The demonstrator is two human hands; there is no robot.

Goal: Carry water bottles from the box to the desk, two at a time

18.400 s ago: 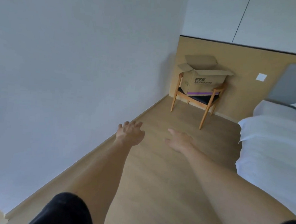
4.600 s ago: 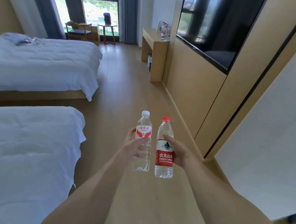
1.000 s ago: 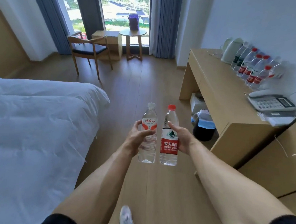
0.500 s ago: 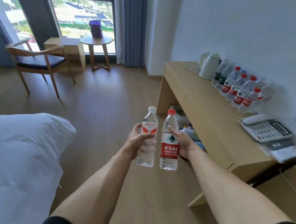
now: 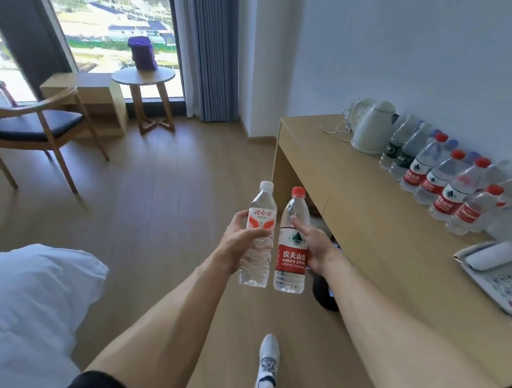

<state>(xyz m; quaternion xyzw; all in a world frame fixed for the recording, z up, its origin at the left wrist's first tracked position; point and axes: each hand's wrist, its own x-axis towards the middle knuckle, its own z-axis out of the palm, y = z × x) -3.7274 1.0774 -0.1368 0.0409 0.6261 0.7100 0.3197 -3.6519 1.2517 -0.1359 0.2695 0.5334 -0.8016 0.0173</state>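
Wood floor (image 5: 156, 217), white wall (image 5: 410, 53), big bright window (image 5: 114, 32) with gray curtain (image 5: 210, 48), wooden chair (image 5: 32, 123), small round table (image 5: 143, 77), white bed (image 5: 22, 314), wooden counter (image 5: 381, 248) by the wall

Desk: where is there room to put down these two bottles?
The desk is bare along its front edge, between the kettle and the phone. The back by the wall is crowded with the row of bottles.

To my left a white bed (image 5: 25, 305); ahead a wooden chair (image 5: 32, 123) beside a round side table (image 5: 143, 76) bearing a purple object (image 5: 142, 53); a white kettle (image 5: 371, 127) and telephone (image 5: 503, 274) to my right; my white shoe (image 5: 268, 361) below.
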